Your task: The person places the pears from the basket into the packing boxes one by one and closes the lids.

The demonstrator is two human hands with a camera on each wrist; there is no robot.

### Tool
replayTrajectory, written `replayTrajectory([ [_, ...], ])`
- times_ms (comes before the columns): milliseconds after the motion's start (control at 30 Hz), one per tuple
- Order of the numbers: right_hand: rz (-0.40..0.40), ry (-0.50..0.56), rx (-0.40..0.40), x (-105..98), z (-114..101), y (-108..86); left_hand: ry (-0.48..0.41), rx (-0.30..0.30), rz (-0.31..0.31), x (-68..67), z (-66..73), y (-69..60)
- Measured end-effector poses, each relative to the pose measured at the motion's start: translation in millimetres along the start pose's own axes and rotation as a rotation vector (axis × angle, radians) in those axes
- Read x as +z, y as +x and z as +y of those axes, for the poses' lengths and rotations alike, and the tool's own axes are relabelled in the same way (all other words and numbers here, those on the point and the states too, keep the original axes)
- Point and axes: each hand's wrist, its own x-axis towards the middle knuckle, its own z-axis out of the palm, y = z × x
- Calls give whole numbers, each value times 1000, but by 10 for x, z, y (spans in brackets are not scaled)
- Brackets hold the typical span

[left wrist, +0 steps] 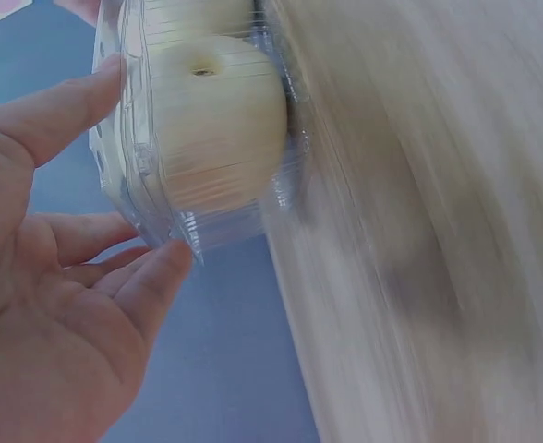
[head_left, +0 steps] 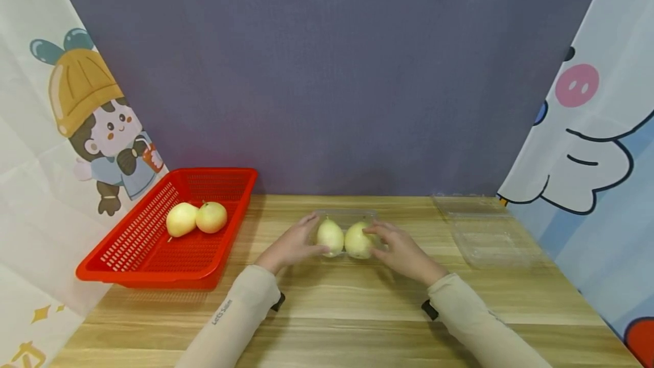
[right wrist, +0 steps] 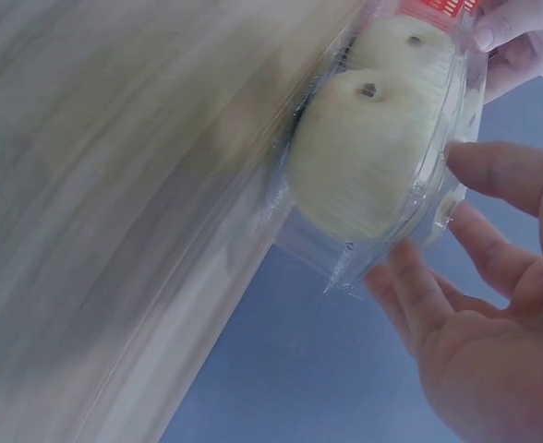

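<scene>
A clear plastic clamshell box [head_left: 346, 212] sits on the wooden table, with two pale yellow pears side by side inside, the left pear [head_left: 330, 237] and the right pear [head_left: 359, 241]. My left hand [head_left: 293, 244] grips the box's left end, thumb on the near side and fingers at the rim and corner. At the opposite end my right hand [head_left: 403, 252] holds it the same way, fingertips on the rim. Both wrist views show a clear lid over the pears, rim against rim; whether it is latched I cannot tell.
A red plastic basket [head_left: 168, 278] stands at the left, holding two more pears [head_left: 181, 220]. At the right back of the table [head_left: 357, 322] lies a clear plastic clamshell [head_left: 487, 238] with its lid folded back. A grey-blue panel [head_left: 327, 72] rises behind the table.
</scene>
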Motion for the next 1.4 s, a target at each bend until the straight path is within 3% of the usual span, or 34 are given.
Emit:
replayTrajectory([
  [500, 2, 50, -43, 188, -55, 290, 108, -22, 10, -174, -110, -36],
  [900, -18, 36, -66, 318, -148, 489, 200, -165, 7, -280, -112, -111],
  [1100, -25, 37, -48, 365, -190, 570, 207, -152, 26, -345, -117, -132],
  [1400, -30, 51, 0, 418, -238, 609, 230, -163, 2, -411, -112, -159],
])
